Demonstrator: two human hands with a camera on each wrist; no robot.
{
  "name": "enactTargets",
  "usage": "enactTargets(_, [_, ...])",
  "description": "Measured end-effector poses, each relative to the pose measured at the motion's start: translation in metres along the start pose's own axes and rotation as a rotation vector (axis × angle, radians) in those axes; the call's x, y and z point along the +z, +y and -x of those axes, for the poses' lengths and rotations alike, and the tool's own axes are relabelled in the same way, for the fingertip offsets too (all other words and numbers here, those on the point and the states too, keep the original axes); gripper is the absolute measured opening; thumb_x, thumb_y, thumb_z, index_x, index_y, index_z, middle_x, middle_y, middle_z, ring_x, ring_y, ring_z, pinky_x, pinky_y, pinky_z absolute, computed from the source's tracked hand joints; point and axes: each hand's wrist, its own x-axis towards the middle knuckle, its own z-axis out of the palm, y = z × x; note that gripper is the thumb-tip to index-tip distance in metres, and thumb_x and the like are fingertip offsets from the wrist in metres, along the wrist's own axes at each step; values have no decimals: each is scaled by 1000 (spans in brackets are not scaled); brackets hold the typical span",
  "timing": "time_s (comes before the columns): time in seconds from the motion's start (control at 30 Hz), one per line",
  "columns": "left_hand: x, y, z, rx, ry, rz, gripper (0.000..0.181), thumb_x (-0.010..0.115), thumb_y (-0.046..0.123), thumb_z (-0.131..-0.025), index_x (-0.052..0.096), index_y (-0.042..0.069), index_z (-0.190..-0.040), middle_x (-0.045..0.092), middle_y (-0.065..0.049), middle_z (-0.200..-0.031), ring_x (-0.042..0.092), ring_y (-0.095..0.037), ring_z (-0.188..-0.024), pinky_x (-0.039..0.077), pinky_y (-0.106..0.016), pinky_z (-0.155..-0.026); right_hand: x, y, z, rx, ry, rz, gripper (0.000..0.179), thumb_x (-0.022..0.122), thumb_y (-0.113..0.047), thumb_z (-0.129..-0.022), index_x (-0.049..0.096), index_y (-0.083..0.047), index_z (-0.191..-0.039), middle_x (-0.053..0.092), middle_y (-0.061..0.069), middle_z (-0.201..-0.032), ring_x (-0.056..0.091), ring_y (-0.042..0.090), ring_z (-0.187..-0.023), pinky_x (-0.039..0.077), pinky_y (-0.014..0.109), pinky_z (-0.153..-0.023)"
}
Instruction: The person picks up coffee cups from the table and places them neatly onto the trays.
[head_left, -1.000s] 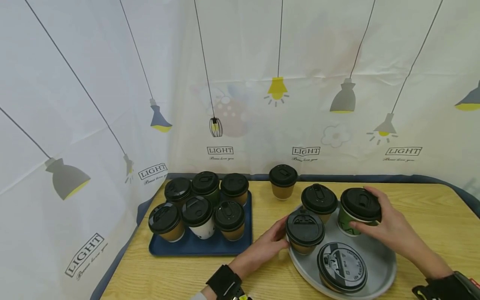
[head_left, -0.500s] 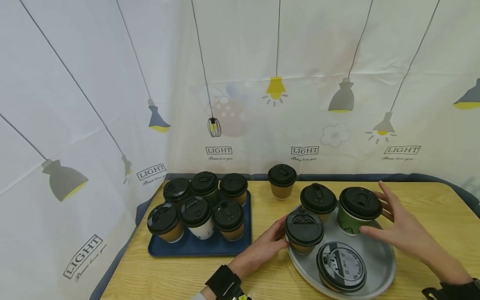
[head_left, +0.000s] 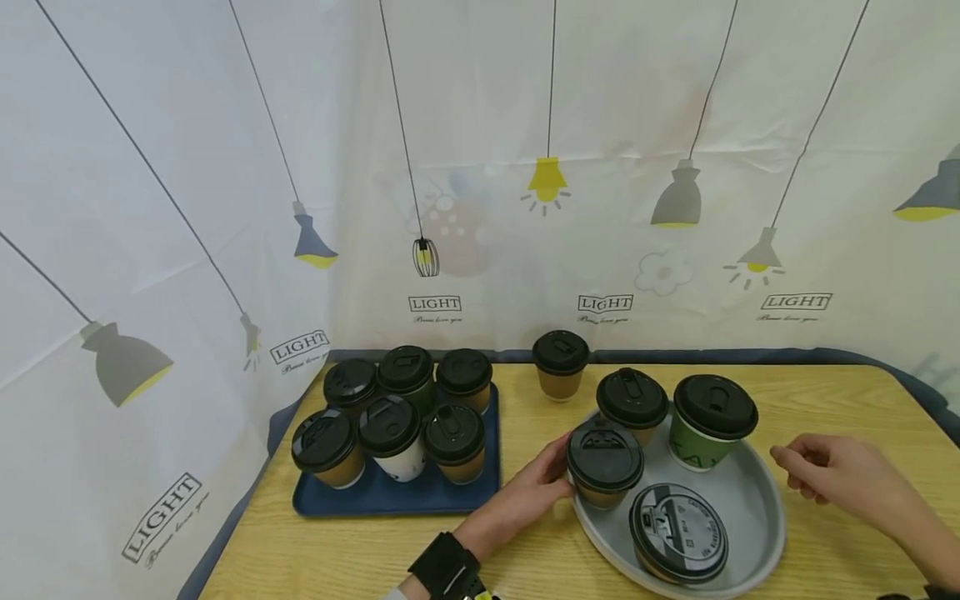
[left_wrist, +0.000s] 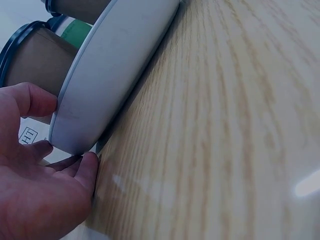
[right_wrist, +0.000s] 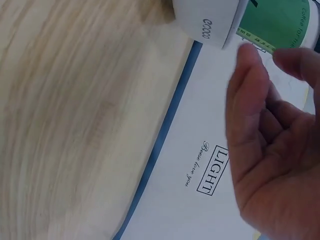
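Observation:
My left hand (head_left: 528,492) holds the left edge of a round grey tray (head_left: 761,533). In the left wrist view, one digit lies against the tray wall (left_wrist: 95,95) by a brown cup (left_wrist: 37,62), and other fingertips are low at its edge. That black-lidded cup (head_left: 606,462) stands just inside the rim. Also on the tray are another brown cup (head_left: 633,400), a taller green cup (head_left: 708,425) and a wide cup with a printed lid (head_left: 678,533). My right hand (head_left: 847,475) hovers right of the tray, fingers loosely curled, holding nothing.
At the left, a blue rectangular tray (head_left: 397,504) bears several black-lidded cups, one of them white (head_left: 393,437). A single brown cup (head_left: 560,367) stands on the wooden table (head_left: 300,558) behind the trays. A printed curtain (head_left: 480,167) hangs along the back and left side.
My right hand has let go of the green cup and drawn back to the right, its fingers opening and then curling loosely. The green cup stays on the tray. My left hand stays at the rim.

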Motion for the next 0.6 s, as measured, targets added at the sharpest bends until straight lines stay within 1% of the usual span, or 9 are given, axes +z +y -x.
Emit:
enactTargets(0.07, [0, 0, 0, 3, -5, -7, 74, 55, 9, -99, 23, 17, -166, 29, -6, -167, 28, -27, -154, 35, -36, -115, 1, 2, 1, 20, -79, 14, 39, 53, -37, -109, 67, -12, -83, 58, -1, -66, 52, 13, -55, 42, 27, -52])
enactTargets(0.1, [0, 0, 0, 3, -7, -11, 73, 55, 10, -100, 23, 17, -166, 29, -6, -167, 28, -26, -154, 35, -37, -115, 1, 3, 1, 22, -110, 19, 38, 54, -37, -108, 67, -12, -84, 59, -2, -67, 52, 13, -56, 42, 27, -52])
enactTargets(0.17, [-1, -2, -1, 4, -10, -17, 72, 54, 11, -101, 24, 18, -165, 28, -5, -168, 28, -26, -154, 34, -37, -116, 3, 6, 0, 29, -151, 23, 33, 57, -35, -107, 68, -12, -86, 59, -2, -67, 53, 14, -56, 42, 27, -52])
enactTargets(0.27, [-1, -3, -1, -5, -7, -17, 71, 55, 13, -101, 24, 20, -165, 29, -4, -168, 28, -25, -154, 34, -37, -116, 6, 8, -1, 56, -192, 4, 27, 60, -31, -105, 69, -11, -90, 59, -1, -68, 53, 15, -58, 42, 27, -53])
enactTargets(0.43, [0, -3, 0, -13, 2, -14, 70, 55, 13, -102, 26, 20, -164, 30, -4, -167, 29, -25, -154, 36, -36, -115, 8, 9, -2, 71, -227, -40, 21, 60, -24, -104, 67, -10, -90, 59, 0, -69, 53, 16, -59, 43, 28, -53])
enactTargets(0.6, [0, -3, 1, -8, 14, -51, 69, 56, 14, -101, 27, 18, -163, 31, -5, -166, 31, -26, -153, 35, -38, -117, 9, 7, -3, 73, -218, -27, 22, 58, -23, -105, 66, -10, -89, 57, 0, -69, 53, 17, -59, 42, 28, -53])
